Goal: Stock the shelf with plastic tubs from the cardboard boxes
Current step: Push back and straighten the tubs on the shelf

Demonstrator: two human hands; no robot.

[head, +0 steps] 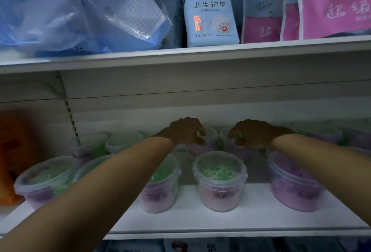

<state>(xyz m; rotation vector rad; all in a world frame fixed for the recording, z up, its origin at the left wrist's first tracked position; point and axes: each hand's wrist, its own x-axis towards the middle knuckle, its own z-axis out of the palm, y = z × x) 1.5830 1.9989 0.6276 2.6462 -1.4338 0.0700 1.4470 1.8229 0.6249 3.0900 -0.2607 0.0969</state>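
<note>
White shelf holds clear-lidded, pink-labelled tubs of green beads.

Two tubs at the back of the shelf are held from above: the left tub by the left hand, the right tub by the right hand.

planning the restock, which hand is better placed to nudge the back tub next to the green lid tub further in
Left. The left hand already rests on that back tub, behind the green-lidded tub; the right hand grips the neighbouring tub.
</note>
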